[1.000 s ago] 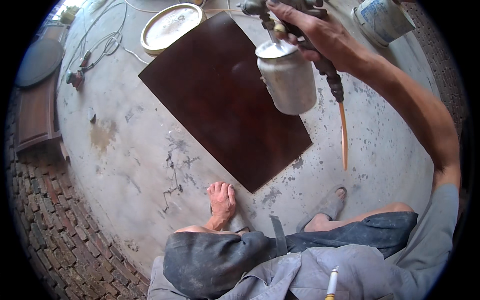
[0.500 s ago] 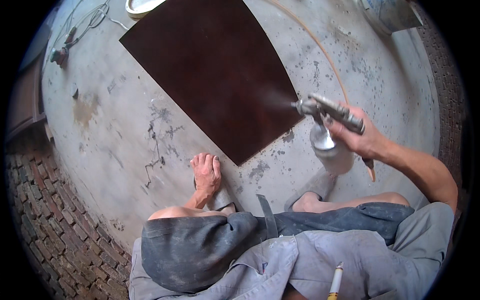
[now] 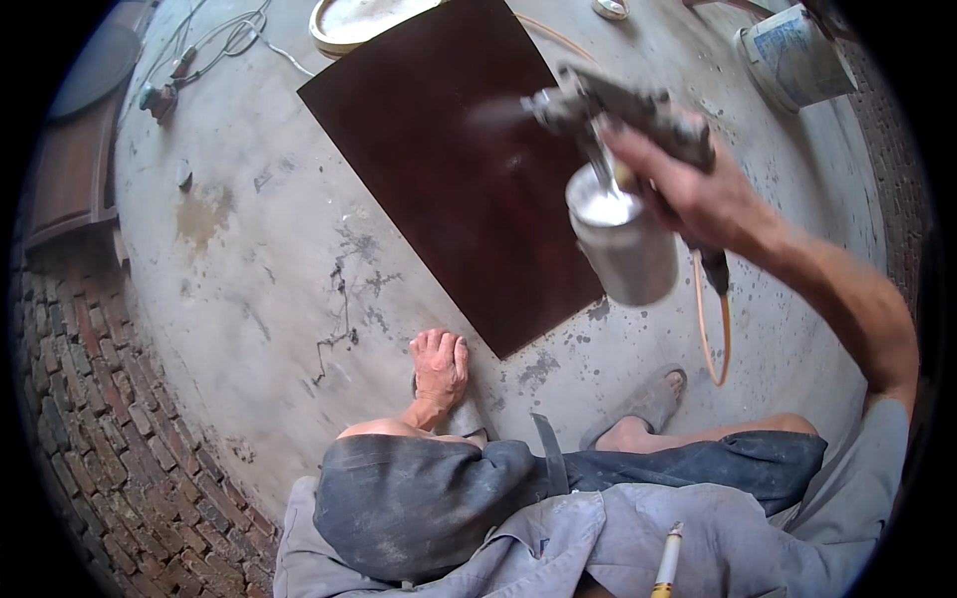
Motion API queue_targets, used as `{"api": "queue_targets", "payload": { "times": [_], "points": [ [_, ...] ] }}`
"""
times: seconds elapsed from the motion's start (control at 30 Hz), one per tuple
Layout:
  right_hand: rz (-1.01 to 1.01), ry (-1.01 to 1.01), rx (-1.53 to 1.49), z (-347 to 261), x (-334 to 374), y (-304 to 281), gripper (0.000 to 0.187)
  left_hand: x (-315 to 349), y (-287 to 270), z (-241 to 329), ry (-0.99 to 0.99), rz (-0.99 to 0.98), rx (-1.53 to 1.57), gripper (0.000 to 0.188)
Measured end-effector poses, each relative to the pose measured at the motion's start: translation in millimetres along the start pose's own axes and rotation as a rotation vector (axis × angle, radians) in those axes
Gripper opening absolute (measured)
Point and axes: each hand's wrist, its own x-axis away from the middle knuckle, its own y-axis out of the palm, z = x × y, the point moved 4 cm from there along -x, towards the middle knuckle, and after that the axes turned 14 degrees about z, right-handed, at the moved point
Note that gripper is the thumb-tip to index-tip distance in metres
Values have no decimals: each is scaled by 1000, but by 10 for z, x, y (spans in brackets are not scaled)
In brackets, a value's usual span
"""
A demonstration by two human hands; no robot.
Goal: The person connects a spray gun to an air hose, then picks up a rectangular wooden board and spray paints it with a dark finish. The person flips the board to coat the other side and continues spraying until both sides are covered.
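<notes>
My right hand grips a metal spray gun with a silver cup below it. A faint mist leaves its nozzle toward the left, over a dark brown panel. This panel lies on the floor, wide at the far end, with one corner toward me. My left hand is low, by my left slipper, left of that near corner. Its fingers are curled together, and their tips are hidden, so I cannot see what they hold, if anything.
An orange hose hangs from the gun's handle. Past the panel stands a round pale tub; a tipped white bucket lies far right. Cables and a brown wooden piece are at left. A lit cigarette shows at the bottom.
My right hand has lifted the spray gun and moved it up and left, so its nozzle is over the panel. The view has shifted slightly. My left hand stays by my foot.
</notes>
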Motion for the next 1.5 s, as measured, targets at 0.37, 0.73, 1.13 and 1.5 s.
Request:
{"api": "queue_targets", "payload": {
  "times": [0.37,0.73,1.13,1.5],
  "points": [
    [-4,-85,64,-326,-277,204,46,1,-32,2,2,26,19,8],
    [-435,222,87,782,1185,45,49,8,3,-30,-6,33,13,8],
    [-240,26,9,-145,229,433,26,7,-44,-26,-18,80,36,7],
    [-14,-348,51,-628,-297,797,41,-2,-27,-29,-11,56,54,8]
  ]
}}
